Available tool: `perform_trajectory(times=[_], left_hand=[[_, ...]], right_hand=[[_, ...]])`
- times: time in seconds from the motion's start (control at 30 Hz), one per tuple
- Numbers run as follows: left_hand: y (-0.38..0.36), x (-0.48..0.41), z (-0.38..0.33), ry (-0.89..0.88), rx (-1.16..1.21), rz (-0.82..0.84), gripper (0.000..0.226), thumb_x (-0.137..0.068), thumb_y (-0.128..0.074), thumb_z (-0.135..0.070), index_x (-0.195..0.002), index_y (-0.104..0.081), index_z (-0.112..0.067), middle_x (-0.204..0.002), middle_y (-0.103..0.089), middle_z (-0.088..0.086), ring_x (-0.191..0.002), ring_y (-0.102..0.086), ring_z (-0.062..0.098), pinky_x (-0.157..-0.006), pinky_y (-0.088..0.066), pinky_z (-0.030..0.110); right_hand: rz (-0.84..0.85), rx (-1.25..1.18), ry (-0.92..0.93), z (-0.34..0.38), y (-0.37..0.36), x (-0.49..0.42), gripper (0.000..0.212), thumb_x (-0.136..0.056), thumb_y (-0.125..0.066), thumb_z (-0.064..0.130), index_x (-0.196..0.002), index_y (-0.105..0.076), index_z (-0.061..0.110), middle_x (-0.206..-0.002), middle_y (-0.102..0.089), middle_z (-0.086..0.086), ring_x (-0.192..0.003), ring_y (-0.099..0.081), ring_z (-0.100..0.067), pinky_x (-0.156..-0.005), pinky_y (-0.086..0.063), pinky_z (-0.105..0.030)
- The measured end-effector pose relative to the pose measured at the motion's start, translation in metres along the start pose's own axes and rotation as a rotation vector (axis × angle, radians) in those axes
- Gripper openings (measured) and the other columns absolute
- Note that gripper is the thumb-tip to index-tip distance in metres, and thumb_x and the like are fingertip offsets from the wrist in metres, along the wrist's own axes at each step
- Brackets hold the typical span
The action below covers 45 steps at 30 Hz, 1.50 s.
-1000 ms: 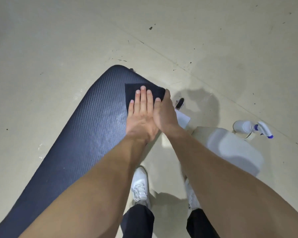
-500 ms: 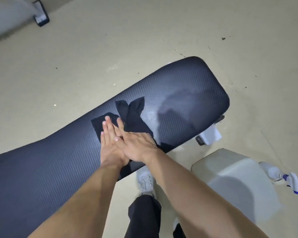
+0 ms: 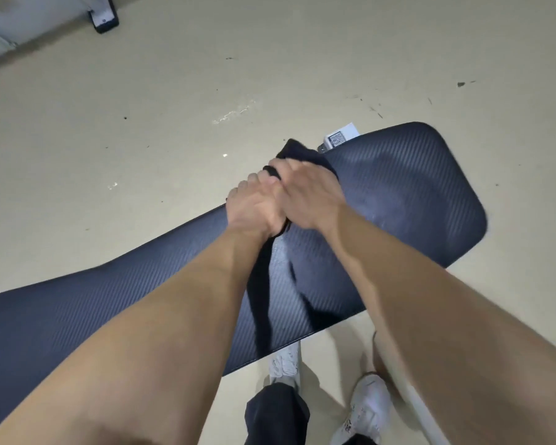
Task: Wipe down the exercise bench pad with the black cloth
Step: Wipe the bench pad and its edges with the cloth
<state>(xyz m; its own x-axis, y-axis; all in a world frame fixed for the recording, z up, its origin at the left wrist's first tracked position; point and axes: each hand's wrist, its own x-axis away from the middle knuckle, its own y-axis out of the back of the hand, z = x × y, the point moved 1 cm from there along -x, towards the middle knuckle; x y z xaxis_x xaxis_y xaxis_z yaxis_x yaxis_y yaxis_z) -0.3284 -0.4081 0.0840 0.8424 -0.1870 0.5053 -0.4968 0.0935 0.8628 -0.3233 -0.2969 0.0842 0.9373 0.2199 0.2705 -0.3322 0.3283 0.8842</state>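
Note:
The dark ribbed exercise bench pad [image 3: 405,194] runs from the lower left to the right middle of the view. The black cloth [image 3: 302,154] lies bunched at the pad's far edge, mostly covered by my hands. My left hand [image 3: 254,207] curls over the far edge of the pad with the cloth under it. My right hand [image 3: 308,192] presses on the cloth just to the right, overlapping the left. Both forearms cross the pad from below.
A white bench part with a label [image 3: 339,138] pokes out behind the pad. A pale machine frame with a black foot [image 3: 101,22] stands top left. My white shoes [image 3: 366,409] are on the beige floor below the pad.
Both hands pushed the cloth from the pad's middle to its far edge, and the cloth bunched up under curled fingers. The view shifted; the spray bottle and white block left the frame.

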Motion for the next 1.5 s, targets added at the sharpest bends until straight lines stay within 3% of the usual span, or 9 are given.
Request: perform_trajectory(times=[0.13, 0.3, 0.6, 0.9, 1.07, 1.2, 1.3, 1.4, 1.5], left_hand=[[0.018, -0.030, -0.062, 0.000, 0.078, -0.050, 0.043, -0.093, -0.044, -0.025, -0.133, -0.043, -0.007, -0.129, -0.057, 0.008, -0.118, -0.057, 0.030, -0.091, -0.046, 0.040], [0.027, -0.065, -0.124, -0.098, 0.080, -0.113, 0.035, -0.097, -0.037, -0.021, -0.128, -0.049, -0.008, -0.126, -0.061, 0.009, -0.115, -0.059, 0.031, -0.081, -0.041, 0.036], [0.039, -0.107, -0.212, -0.310, 0.079, -0.050, 0.049, -0.104, -0.020, -0.043, -0.125, -0.050, -0.011, -0.129, -0.059, 0.013, -0.117, -0.054, 0.035, -0.081, -0.035, 0.038], [0.035, -0.091, -0.254, -0.709, -0.315, -0.029, 0.051, -0.101, -0.025, -0.049, -0.119, -0.058, -0.015, -0.128, -0.059, 0.006, -0.121, -0.047, 0.031, -0.104, -0.033, 0.043], [0.009, -0.049, -0.270, -0.929, -0.350, -0.116, 0.047, -0.100, -0.025, -0.045, -0.097, -0.063, -0.017, -0.105, -0.068, 0.003, -0.105, -0.055, 0.026, -0.106, -0.032, 0.039], [-0.011, -0.020, -0.278, -1.093, -0.445, -0.181, 0.043, -0.101, -0.027, -0.041, -0.106, -0.062, -0.017, -0.107, -0.065, 0.001, -0.103, -0.056, 0.026, -0.102, -0.033, 0.037], [-0.020, -0.020, -0.274, -1.252, -0.426, -0.191, 0.044, -0.099, -0.028, -0.041, -0.112, -0.063, -0.019, -0.109, -0.066, -0.001, -0.101, -0.057, 0.025, -0.101, -0.036, 0.038], [-0.004, -0.039, -0.273, -1.258, -0.461, -0.110, 0.049, -0.102, -0.023, -0.047, -0.124, -0.057, -0.020, -0.118, -0.062, 0.000, -0.108, -0.055, 0.024, -0.102, -0.037, 0.039], [0.019, -0.065, -0.268, -1.133, -0.454, -0.126, 0.052, -0.103, -0.020, -0.049, -0.113, -0.058, -0.015, -0.111, -0.063, 0.005, -0.105, -0.055, 0.026, -0.100, -0.038, 0.040]], right_hand=[[-0.008, 0.082, -0.091, -0.065, 0.020, -0.017, 0.050, -0.100, -0.020, 0.045, -0.121, -0.059, 0.022, -0.121, -0.064, -0.001, -0.114, -0.056, -0.022, -0.101, -0.036, -0.036], [-0.106, 0.150, -0.198, -0.133, 0.043, -0.010, 0.040, -0.102, -0.027, 0.032, -0.111, -0.063, 0.017, -0.111, -0.068, -0.003, -0.103, -0.058, -0.024, -0.096, -0.037, -0.037], [-0.206, -0.503, -0.634, -0.217, 0.049, 0.045, 0.038, -0.104, -0.028, 0.041, -0.106, -0.061, 0.023, -0.109, -0.067, -0.005, -0.097, -0.055, -0.027, -0.081, -0.037, -0.035], [-0.126, -0.495, -0.777, -0.218, 0.038, 0.111, 0.040, -0.107, -0.019, 0.038, -0.096, -0.051, 0.017, -0.101, -0.061, -0.007, -0.088, -0.049, -0.026, -0.077, -0.034, -0.034], [-0.297, -0.636, -0.915, -0.200, 0.020, 0.170, 0.040, -0.106, -0.021, 0.034, -0.095, -0.054, 0.013, -0.092, -0.060, -0.002, -0.091, -0.054, -0.028, -0.080, -0.040, -0.039], [-0.487, -0.872, -1.143, -0.172, -0.001, 0.196, 0.036, -0.106, -0.027, 0.028, -0.092, -0.056, 0.012, -0.079, -0.055, 0.005, -0.088, -0.055, -0.027, -0.075, -0.039, -0.035], [-0.511, -1.028, -1.293, -0.157, -0.013, 0.198, 0.037, -0.106, -0.028, 0.029, -0.103, -0.060, 0.010, -0.091, -0.060, -0.002, -0.093, -0.056, -0.028, -0.078, -0.039, -0.034], [-0.549, -1.060, -1.294, -0.167, 0.001, 0.183, 0.037, -0.105, -0.028, 0.027, -0.109, -0.060, 0.010, -0.101, -0.064, -0.007, -0.101, -0.059, -0.030, -0.084, -0.043, -0.038], [-0.411, -0.838, -1.155, -0.187, 0.024, 0.156, 0.038, -0.104, -0.025, 0.025, -0.104, -0.060, 0.009, -0.102, -0.064, -0.008, -0.102, -0.059, -0.030, -0.086, -0.044, -0.040]])
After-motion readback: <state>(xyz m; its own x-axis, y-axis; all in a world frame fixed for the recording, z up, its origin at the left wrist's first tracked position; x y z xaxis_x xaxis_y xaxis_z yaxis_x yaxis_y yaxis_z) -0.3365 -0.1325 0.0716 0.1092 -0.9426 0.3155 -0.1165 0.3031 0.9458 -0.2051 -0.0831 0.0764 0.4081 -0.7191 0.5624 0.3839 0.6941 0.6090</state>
